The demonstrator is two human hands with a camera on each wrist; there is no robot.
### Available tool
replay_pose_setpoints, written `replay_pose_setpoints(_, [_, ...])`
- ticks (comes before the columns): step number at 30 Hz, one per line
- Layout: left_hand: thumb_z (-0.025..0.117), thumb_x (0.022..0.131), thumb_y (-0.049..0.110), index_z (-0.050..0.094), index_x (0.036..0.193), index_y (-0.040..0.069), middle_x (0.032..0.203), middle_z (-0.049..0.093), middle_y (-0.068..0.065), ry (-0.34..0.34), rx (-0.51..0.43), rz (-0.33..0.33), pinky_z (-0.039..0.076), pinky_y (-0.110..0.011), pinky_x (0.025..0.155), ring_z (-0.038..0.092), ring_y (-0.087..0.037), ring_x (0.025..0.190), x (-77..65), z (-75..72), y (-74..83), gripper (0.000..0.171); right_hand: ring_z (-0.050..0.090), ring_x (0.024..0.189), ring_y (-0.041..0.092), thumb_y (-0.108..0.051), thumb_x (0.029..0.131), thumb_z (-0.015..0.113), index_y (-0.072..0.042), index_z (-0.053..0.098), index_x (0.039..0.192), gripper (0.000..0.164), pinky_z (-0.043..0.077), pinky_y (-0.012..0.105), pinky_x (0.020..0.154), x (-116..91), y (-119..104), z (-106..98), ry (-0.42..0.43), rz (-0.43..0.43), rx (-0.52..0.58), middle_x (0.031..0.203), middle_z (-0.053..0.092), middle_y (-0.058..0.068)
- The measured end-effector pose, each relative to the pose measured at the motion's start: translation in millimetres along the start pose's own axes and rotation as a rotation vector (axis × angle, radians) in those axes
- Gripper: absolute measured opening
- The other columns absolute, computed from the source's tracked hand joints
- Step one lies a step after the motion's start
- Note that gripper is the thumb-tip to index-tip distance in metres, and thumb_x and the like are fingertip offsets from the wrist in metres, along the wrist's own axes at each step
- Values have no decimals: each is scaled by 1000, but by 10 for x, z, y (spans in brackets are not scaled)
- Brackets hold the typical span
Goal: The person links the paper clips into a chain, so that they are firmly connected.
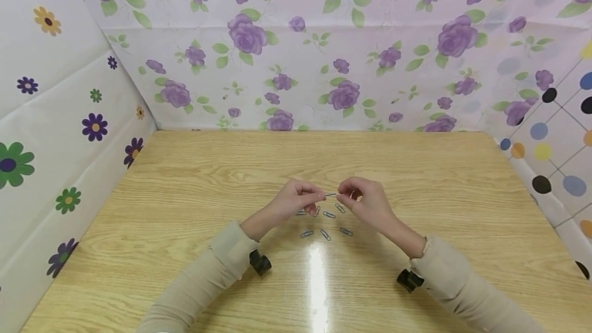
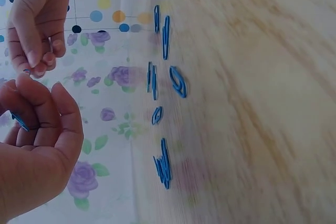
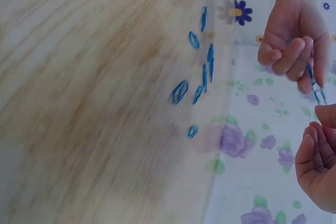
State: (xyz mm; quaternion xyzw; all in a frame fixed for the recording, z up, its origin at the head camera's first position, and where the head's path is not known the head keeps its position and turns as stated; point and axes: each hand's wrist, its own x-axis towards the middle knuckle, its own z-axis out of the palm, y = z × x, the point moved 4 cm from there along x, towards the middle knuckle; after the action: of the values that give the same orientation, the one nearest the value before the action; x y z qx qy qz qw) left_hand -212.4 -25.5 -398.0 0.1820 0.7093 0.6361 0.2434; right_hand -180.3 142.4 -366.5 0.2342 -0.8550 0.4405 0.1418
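Note:
Blue paper clips show between the two hands, above the table. My left hand point(image 1: 298, 198) grips one end between thumb and fingers, and a blue paper clip point(image 2: 20, 121) shows against its curled fingers in the left wrist view. From the other side my right hand point(image 1: 370, 202) pinches the far end with thumb and forefinger. Between the fingertips runs a short blue length of paper clip point(image 1: 330, 195). In the right wrist view this paper clip point(image 3: 317, 92) hangs from the left fingers down to the right fingertips, which partly hide it.
Several loose blue paper clips lie on the wooden table point(image 1: 208, 179) below the hands, among them one paper clip point(image 1: 346, 231) at the right and one paper clip point(image 1: 307, 234) at the left. Flowered cloth point(image 1: 296, 81) stands behind the table's far edge.

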Motion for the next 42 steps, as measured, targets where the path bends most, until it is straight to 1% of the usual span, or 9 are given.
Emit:
replay_pose_setpoints(3, [58,90,10,62,101,-12,62,61,1,11,7,-8,46,-23,57,52,-11,52,-16,-17,7,25,55,64,13,4,75,70,-2,64,80,10,47,24,57,1,116,0,-38,74,-29,72,62,2])
replay_pose_setpoints(8, [57,90,8,59,102,-15,61,60,2,14,-14,-24,46,-22,56,52,-9,51,-30,-38,6,27,55,67,14,0,76,70,0,65,83,9,46,28,60,-2,316,35,-128,220,-60,75,61,3])
replay_pose_setpoints(13, [56,90,8,57,104,-17,61,59,2,8,-16,-19,46,-22,56,51,-8,50,-33,-56,3,28,53,67,15,-2,76,70,0,65,83,8,42,29,60,-10,461,77,-199,295,-61,74,60,2])
replay_pose_setpoints(17, [56,90,8,57,104,-18,59,58,2,3,-12,-14,46,-23,56,51,-8,50,-34,-63,1,29,49,64,15,-4,76,70,-2,66,79,6,40,28,58,-27,570,120,-252,314,-72,69,57,1])
replay_pose_setpoints(21, [56,90,8,57,104,-18,57,56,1,-2,-10,-16,47,-25,56,51,-9,50,-36,-73,-1,29,47,60,13,-9,74,73,-6,66,74,8,40,27,56,-56,658,177,-318,341,-96,66,56,-1])
replay_pose_setpoints(24, [56,90,9,57,104,-17,56,55,1,-4,-5,-21,47,-27,58,51,-10,51,-43,-83,3,30,47,58,12,-12,73,75,-7,65,72,12,40,26,54,-71,671,217,-350,365,-123,65,56,-2])
replay_pose_setpoints(31, [57,90,9,58,103,-17,55,54,0,-3,-5,-22,46,-27,57,51,-12,51,-37,-94,-3,29,47,57,11,-14,72,75,-7,62,67,16,38,25,53,-55,633,277,-339,362,-198,62,55,-2])
replay_pose_setpoints(38, [57,90,8,59,103,-16,56,56,0,-1,4,-29,47,-27,58,52,-12,51,-35,-93,5,27,48,58,12,-8,74,73,-6,67,68,9,39,25,53,-37,620,324,-359,393,-196,63,58,-2])
replay_pose_setpoints(42, [57,90,9,59,103,-15,55,55,1,4,10,-32,47,-25,58,52,-11,51,-43,-87,24,27,48,57,11,-7,74,73,-7,67,67,10,39,24,52,-43,600,322,-357,405,-213,62,57,-2])
